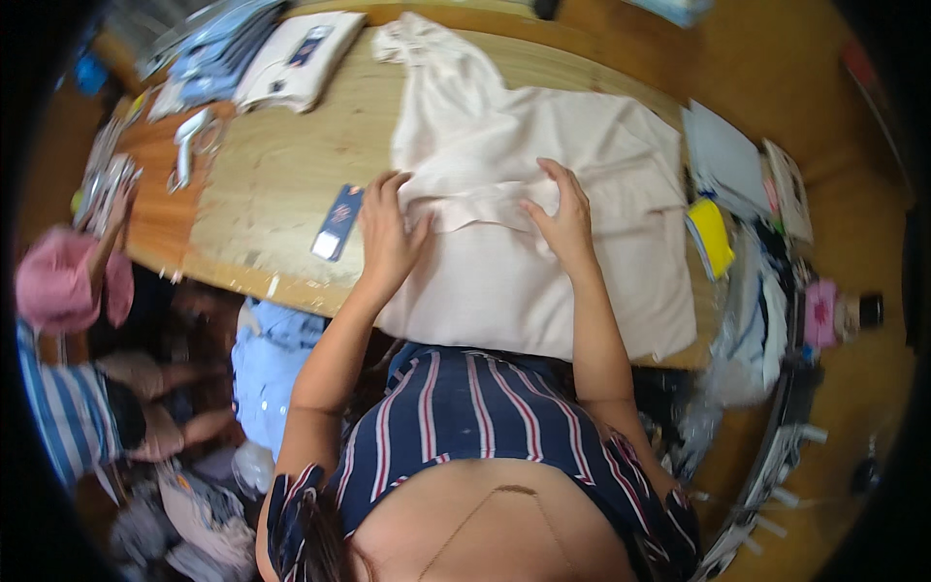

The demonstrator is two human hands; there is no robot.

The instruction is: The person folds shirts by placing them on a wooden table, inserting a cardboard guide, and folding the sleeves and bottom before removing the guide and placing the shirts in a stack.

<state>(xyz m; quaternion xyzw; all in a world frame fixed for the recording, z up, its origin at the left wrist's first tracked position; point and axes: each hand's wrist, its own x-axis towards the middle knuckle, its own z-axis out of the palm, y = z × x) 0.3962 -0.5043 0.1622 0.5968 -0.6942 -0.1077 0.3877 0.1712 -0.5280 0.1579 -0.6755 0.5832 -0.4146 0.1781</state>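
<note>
Pale pink garment [543,194] lies at frame centre on the wooden table [281,175]; left hand [388,228] and right hand [561,218], fingers spread flat, press its fold, which risks bunching and sliding off the near edge.

The cloth [543,223] hides the table [281,175] edge at 5 o'clock; things [194,48] at 11 o'clock look blurry.

Wooden table [281,165], seemingly orange floor [776,68]
</note>
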